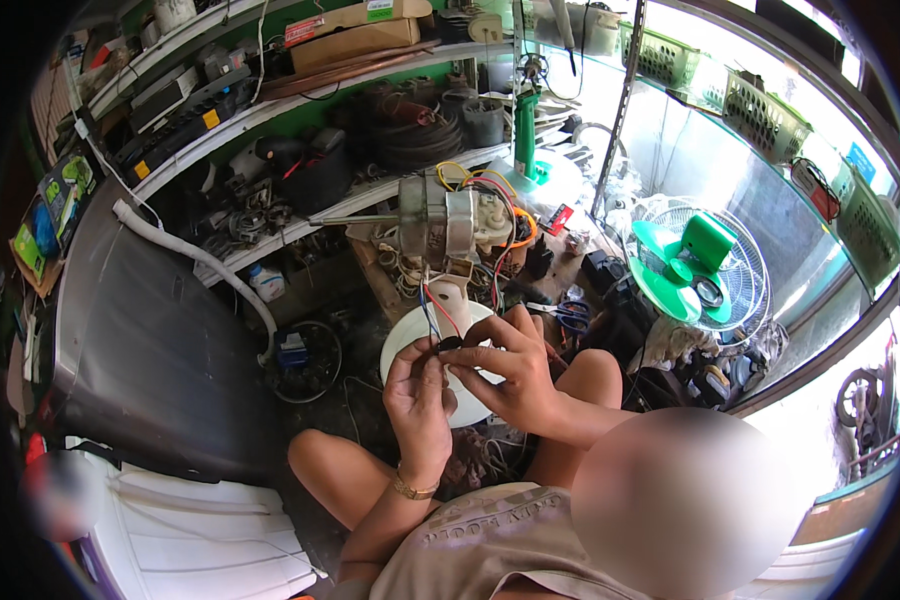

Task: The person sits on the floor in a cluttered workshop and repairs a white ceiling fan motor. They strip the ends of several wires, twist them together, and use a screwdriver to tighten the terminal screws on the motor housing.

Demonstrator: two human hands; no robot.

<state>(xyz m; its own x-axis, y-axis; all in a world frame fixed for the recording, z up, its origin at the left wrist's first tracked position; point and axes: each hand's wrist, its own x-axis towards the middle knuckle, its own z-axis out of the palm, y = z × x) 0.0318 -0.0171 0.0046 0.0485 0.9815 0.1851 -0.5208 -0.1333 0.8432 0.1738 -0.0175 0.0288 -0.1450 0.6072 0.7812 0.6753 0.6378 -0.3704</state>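
A metal fan motor stands in front of me, its shaft pointing left, on a white neck that rises from a round white base. Red and dark blue wires hang from the motor down to my fingers. Below the motor, my left hand pinches the wires' lower ends beside a small black part. My right hand meets it from the right, its thumb and fingers closed at that same part. The exact kind of the black part is hidden by my fingertips.
Green fan blades and a wire guard lie at the right beside a glass case. Blue-handled scissors lie past my right hand. Shelves full of parts line the back; a dark metal panel stands left.
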